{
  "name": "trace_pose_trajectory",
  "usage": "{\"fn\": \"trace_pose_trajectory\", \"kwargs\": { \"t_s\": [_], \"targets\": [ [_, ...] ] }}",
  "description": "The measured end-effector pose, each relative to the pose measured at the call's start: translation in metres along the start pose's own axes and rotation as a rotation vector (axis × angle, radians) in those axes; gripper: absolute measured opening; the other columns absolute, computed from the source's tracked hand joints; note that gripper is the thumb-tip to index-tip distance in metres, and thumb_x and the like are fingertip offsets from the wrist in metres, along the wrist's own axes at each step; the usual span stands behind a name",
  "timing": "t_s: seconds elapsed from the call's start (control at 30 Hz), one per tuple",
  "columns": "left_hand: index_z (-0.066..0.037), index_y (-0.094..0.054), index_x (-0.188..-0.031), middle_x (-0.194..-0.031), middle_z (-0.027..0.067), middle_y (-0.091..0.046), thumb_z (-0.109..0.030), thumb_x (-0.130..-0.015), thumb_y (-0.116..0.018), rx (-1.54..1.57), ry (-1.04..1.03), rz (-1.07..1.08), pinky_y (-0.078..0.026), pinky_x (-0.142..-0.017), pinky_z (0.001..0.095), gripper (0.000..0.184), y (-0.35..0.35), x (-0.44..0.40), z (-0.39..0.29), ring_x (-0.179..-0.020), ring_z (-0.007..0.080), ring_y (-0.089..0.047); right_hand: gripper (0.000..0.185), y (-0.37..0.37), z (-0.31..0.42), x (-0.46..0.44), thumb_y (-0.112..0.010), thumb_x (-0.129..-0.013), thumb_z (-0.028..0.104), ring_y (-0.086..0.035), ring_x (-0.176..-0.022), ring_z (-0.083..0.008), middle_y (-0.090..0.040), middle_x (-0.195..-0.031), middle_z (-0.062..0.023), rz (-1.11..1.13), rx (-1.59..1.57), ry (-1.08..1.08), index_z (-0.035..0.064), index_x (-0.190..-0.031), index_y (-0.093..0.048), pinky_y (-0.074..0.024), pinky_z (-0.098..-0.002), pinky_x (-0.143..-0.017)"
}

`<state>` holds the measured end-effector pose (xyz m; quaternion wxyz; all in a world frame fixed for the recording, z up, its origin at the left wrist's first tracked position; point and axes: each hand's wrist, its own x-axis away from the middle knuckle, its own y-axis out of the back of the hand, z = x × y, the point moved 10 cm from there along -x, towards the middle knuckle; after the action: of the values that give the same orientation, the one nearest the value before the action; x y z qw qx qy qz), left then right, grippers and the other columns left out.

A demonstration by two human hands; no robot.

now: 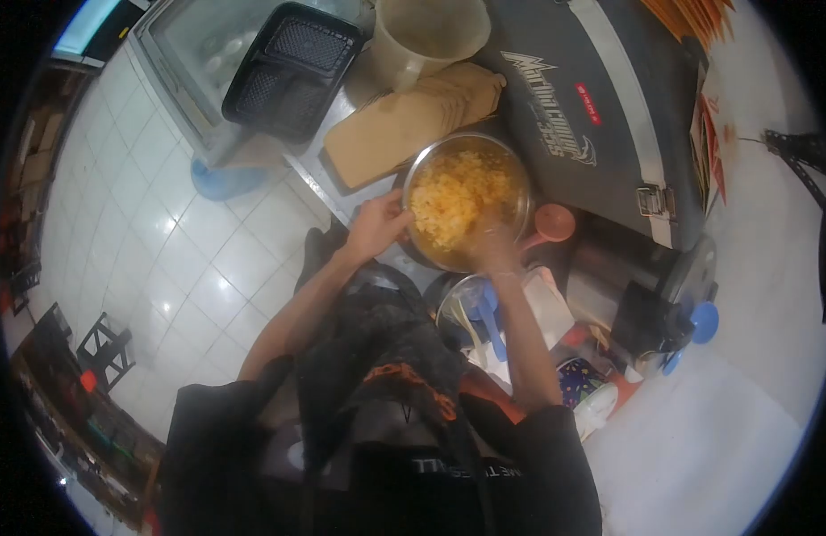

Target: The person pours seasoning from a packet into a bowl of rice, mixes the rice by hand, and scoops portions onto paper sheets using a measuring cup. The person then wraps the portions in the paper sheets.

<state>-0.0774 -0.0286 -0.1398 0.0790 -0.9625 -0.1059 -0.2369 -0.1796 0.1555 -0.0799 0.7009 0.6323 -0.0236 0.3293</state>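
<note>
A round metal bowl (526, 190) stands in front of me, holding a loose heap of yellow-orange food (458, 198) that looks like rice. My left hand (380, 225) grips the bowl's rim on its left side, fingers bent around the edge. Inside the bowl, at its lower right, my right hand (493, 246) touches the food. It is smeared by motion, so its fingers and anything in them cannot be made out. Just right of that hand lies a pink scoop (553, 223).
Brown paper sheets (377, 134) lie behind the bowl, near a black compartment tray (292, 71) and a beige pitcher (431, 31). A big grey strapped bag (600, 98) fills the back right. Nearer me is a container with blue and cream utensils (489, 317).
</note>
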Motion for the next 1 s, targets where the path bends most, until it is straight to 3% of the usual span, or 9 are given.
{"fn": "trace_pose_trajectory", "kwargs": {
  "t_s": [0.13,0.33,0.4,0.43,0.6,0.7,0.8,0.87,1.0],
  "targets": [
    [0.005,-0.060,-0.118,-0.075,0.0133,-0.069,-0.017,-0.091,-0.062,-0.005,0.013,0.014,-0.055,-0.058,0.0315,0.035,0.001,0.001,-0.001,-0.064,0.0190,-0.072,0.031,-0.041,-0.012,-0.011,-0.070,-0.084,0.020,-0.068,-0.092,-0.0426,-0.069,-0.096,-0.0280,-0.092,-0.031,-0.103,-0.0038,-0.103,-0.067,-0.0549,-0.0494,-0.080],
    [0.005,-0.061,-0.113,-0.074,0.0129,-0.069,-0.017,-0.091,-0.062,0.013,0.001,-0.010,-0.054,-0.058,0.0318,0.030,0.002,0.002,0.001,-0.063,0.0189,-0.071,0.046,-0.034,-0.035,-0.014,-0.073,-0.082,0.025,-0.068,-0.096,-0.0426,-0.070,-0.105,-0.0263,-0.125,-0.278,0.277,-0.0024,-0.117,-0.063,-0.0546,-0.0490,-0.085],
    [0.005,-0.061,-0.121,-0.073,0.0121,-0.069,-0.017,-0.091,-0.062,-0.009,0.002,0.018,-0.054,-0.058,0.0310,0.037,-0.001,0.000,0.001,-0.063,0.0182,-0.071,0.052,0.023,-0.017,-0.002,-0.075,-0.079,0.026,-0.066,-0.103,-0.0409,-0.068,-0.110,-0.0274,-0.158,-0.225,-0.072,-0.0037,-0.120,-0.060,-0.0528,-0.0483,-0.091],
    [0.005,-0.061,-0.121,-0.073,0.0121,-0.069,-0.017,-0.091,-0.062,-0.008,-0.001,0.019,-0.054,-0.058,0.0310,0.037,-0.001,-0.001,-0.001,-0.063,0.0182,-0.071,0.058,-0.011,-0.028,-0.010,-0.075,-0.078,0.024,-0.064,-0.109,-0.0412,-0.065,-0.115,-0.0300,-0.029,-0.153,-0.112,-0.0075,-0.123,-0.056,-0.0505,-0.0484,-0.095],
    [0.005,-0.060,-0.126,-0.075,0.0129,-0.071,-0.017,-0.091,-0.062,0.018,-0.006,-0.003,-0.054,-0.059,0.0296,0.041,0.000,0.002,-0.002,-0.062,0.0171,-0.070,0.055,-0.077,-0.017,-0.012,-0.068,-0.080,0.017,-0.062,-0.111,-0.0444,-0.063,-0.120,-0.0317,-0.141,-0.108,0.010,-0.0097,-0.126,-0.055,-0.0495,-0.0465,-0.097],
    [0.005,-0.060,-0.126,-0.077,0.0133,-0.072,-0.017,-0.091,-0.062,-0.017,0.015,0.017,-0.055,-0.060,0.0294,0.041,-0.001,0.001,-0.006,-0.063,0.0169,-0.070,0.051,-0.077,-0.042,-0.021,-0.070,-0.083,0.021,-0.063,-0.109,-0.0439,-0.064,-0.119,-0.0304,0.007,-0.047,0.133,-0.0064,-0.124,-0.059,-0.0502,-0.0463,-0.095],
    [0.004,-0.061,-0.123,-0.076,0.0128,-0.071,-0.016,-0.091,-0.062,0.003,-0.003,-0.004,-0.055,-0.059,0.0296,0.038,0.001,-0.001,0.004,-0.063,0.0169,-0.070,0.047,-0.018,-0.048,-0.019,-0.069,-0.088,0.028,-0.064,-0.106,-0.0446,-0.065,-0.118,-0.0285,-0.122,-0.353,0.011,-0.0039,-0.122,-0.062,-0.0515,-0.0475,-0.090],
    [0.004,-0.061,-0.122,-0.075,0.0126,-0.071,-0.016,-0.092,-0.061,-0.012,0.006,0.014,-0.055,-0.059,0.0298,0.036,0.000,0.001,-0.004,-0.063,0.0168,-0.070,0.052,0.012,-0.042,-0.022,-0.068,-0.091,0.036,-0.062,-0.112,-0.0436,-0.065,-0.121,-0.0279,0.010,-0.325,-0.238,-0.0038,-0.124,-0.061,-0.0493,-0.0475,-0.096],
    [0.004,-0.062,-0.117,-0.072,0.0106,-0.069,-0.015,-0.093,-0.060,0.024,0.005,0.031,-0.054,-0.059,0.0298,0.031,-0.003,0.001,-0.007,-0.063,0.0159,-0.070,0.055,-0.017,-0.025,-0.046,-0.064,-0.093,0.040,-0.056,-0.124,-0.0395,-0.061,-0.130,-0.0267,-0.145,-0.135,-0.188,0.0016,-0.132,-0.059,-0.0437,-0.0453,-0.107]
  ]
}}
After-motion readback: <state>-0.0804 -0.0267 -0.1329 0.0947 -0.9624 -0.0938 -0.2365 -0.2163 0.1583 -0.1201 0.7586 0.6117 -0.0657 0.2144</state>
